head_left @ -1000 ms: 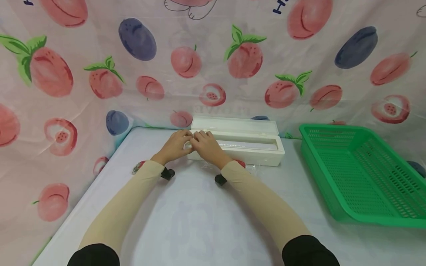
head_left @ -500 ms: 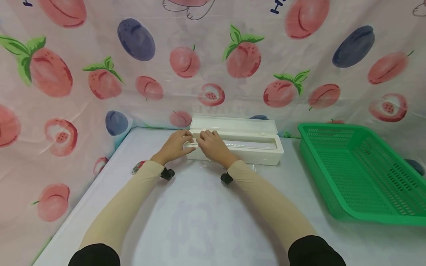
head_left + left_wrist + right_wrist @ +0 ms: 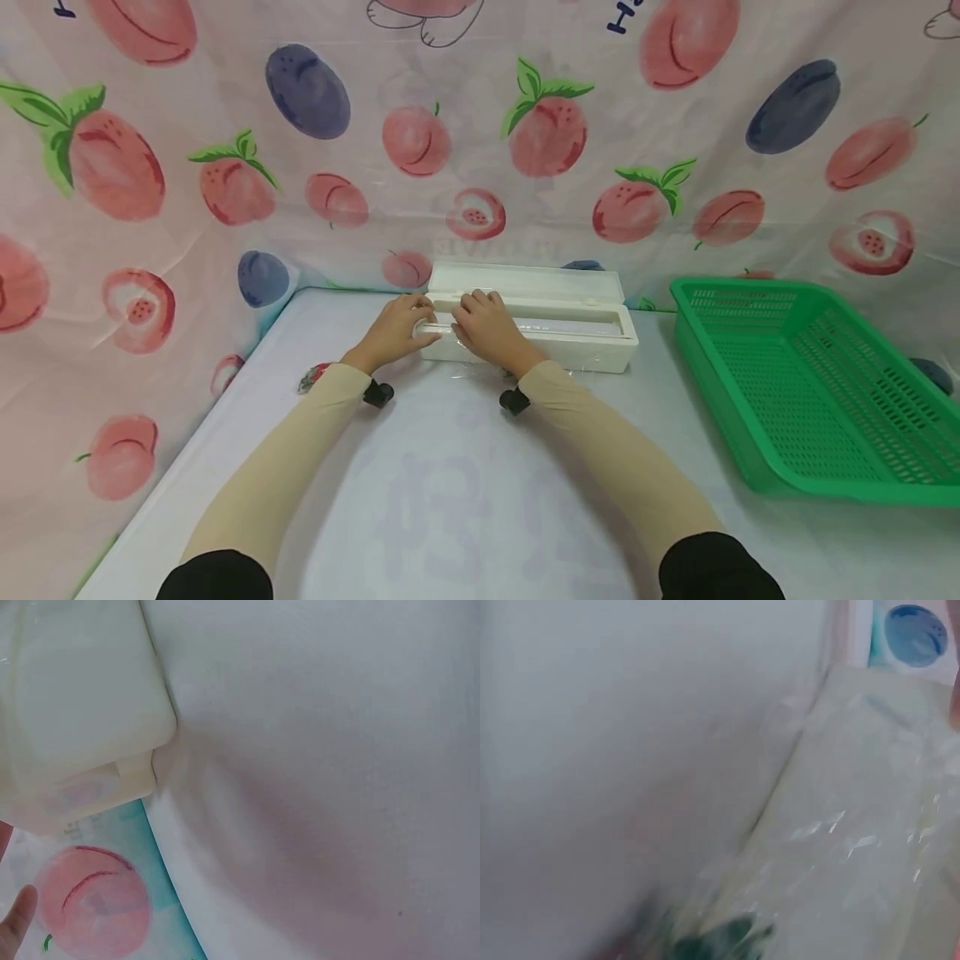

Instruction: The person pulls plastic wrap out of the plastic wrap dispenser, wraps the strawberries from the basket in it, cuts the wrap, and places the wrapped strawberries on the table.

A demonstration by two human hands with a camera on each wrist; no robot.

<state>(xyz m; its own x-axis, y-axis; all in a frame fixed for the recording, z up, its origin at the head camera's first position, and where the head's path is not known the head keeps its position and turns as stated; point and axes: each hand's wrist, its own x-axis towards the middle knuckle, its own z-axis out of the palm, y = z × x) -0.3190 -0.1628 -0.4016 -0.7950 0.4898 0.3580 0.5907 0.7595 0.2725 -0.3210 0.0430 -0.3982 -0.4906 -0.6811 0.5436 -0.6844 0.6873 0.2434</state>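
A long white box, like a cling film dispenser, lies at the back of the table with its lid raised. A pale roll shows inside. My left hand grips the box's left end, thumb at the front and fingers over the top. To its right, my right hand has bent fingers at the front rim; what they hold is hidden. Clear plastic film drapes over the box front in the right wrist view. Beneath it, a blurred dark green thing shows.
A green plastic basket stands on the right of the white table. By my left wrist lies a small red and greenish thing. A fruit-print curtain hangs close behind the box.
My right hand has slid rightward along the box's front rim, away from the left hand. The red thing seen beside the right wrist is now hidden. My left hand has stayed put.
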